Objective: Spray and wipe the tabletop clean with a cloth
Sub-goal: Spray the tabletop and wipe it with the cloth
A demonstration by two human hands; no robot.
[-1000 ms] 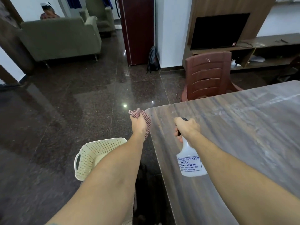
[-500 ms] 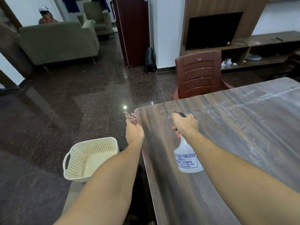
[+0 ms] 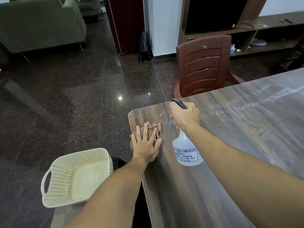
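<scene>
Left hand (image 3: pixel 145 148) lies flat, fingers spread, on my checked cloth (image 3: pixel 153 129) on the tabletop (image 3: pixel 230 145). At three o'clock my right hand (image 3: pixel 185 115) grips the bottle (image 3: pixel 186 152) marked "SPRAYER (INDIA)".

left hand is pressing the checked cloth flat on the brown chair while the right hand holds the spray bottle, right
Not quite. In the head view the left hand presses the checked cloth flat on the tabletop, near its corner, not on the brown chair. The right hand does hold the spray bottle.
</scene>
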